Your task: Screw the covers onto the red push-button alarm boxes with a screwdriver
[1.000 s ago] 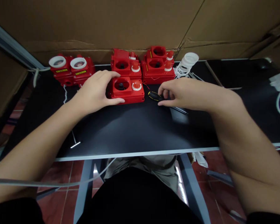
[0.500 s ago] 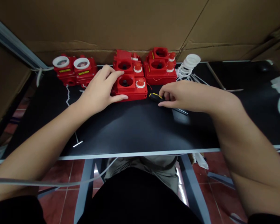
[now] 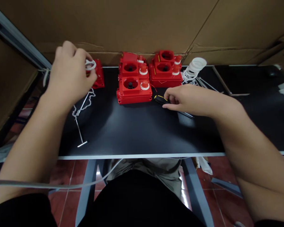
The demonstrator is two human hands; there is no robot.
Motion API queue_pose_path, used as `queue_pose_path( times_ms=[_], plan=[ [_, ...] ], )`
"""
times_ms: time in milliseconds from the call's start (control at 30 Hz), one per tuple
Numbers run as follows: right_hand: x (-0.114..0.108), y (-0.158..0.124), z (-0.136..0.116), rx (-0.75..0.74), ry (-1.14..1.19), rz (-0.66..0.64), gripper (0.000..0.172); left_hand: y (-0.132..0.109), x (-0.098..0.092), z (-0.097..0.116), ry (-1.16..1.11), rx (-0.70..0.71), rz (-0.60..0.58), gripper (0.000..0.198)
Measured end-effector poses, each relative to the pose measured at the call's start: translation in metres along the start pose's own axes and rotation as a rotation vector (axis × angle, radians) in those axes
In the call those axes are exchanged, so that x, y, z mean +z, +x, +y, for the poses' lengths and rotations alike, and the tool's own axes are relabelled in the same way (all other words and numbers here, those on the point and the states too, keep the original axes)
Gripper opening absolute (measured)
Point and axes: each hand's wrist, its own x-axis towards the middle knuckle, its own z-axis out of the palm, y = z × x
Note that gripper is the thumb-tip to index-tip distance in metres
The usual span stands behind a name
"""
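My left hand (image 3: 69,71) is at the back left, over the red boxes with white rings. Its thumb and fingers are apart and curved, and no held thing shows in it. One red box (image 3: 99,74) with a white ring (image 3: 90,65) shows beside the fingertips; the hand covers its neighbour. My right hand (image 3: 176,98) is closed on a screwdriver (image 3: 159,99) with a black and yellow handle, low over the table, its shaft pointing right. Left of it sits the front red box (image 3: 134,94), with a round opening and a red knob in a white collar.
More red boxes (image 3: 165,75) stand along the cardboard wall (image 3: 132,25). White rings (image 3: 196,64) are stacked right of them, by thin metal rods (image 3: 207,83). A T-shaped metal rod (image 3: 79,132) and a white chain (image 3: 91,94) lie at left. A dark flat panel (image 3: 234,80) lies at right.
My left hand has let go of the front middle red box and moved left and up, over the boxes with white rings. My right hand stays at the screwdriver.
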Motion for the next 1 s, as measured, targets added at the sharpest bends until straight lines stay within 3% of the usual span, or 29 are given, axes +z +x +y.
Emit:
queue_pose_path(
  times_ms=[167, 567, 700, 733, 800, 833, 1000],
  plan=[
    [-0.001, 0.0, -0.002, -0.003, -0.014, 0.001, 0.023, 0.004, -0.002, -0.017, 0.086, -0.124, -0.136, 0.096],
    [0.004, 0.002, 0.001, -0.033, -0.02, 0.023, 0.027, 0.008, 0.006, -0.018, -0.017, 0.037, -0.121, 0.072],
    [0.005, 0.002, 0.003, -0.038, -0.017, 0.025, 0.028, 0.011, 0.008, -0.034, -0.028, 0.025, -0.159, 0.074],
    [0.005, 0.002, 0.003, -0.038, -0.017, 0.024, 0.028, 0.013, 0.009, -0.041, -0.01, 0.016, -0.197, 0.073],
    [0.005, 0.002, 0.002, -0.037, -0.016, 0.023, 0.027, 0.018, 0.013, -0.055, 0.01, 0.098, -0.41, 0.076],
    [0.004, 0.002, 0.001, -0.037, -0.015, 0.022, 0.027, 0.021, 0.016, -0.06, 0.029, 0.108, -0.457, 0.079],
    [0.003, 0.002, -0.001, -0.033, -0.014, 0.015, 0.026, 0.023, 0.022, -0.053, -0.036, 0.2, -0.563, 0.059]
  ],
)
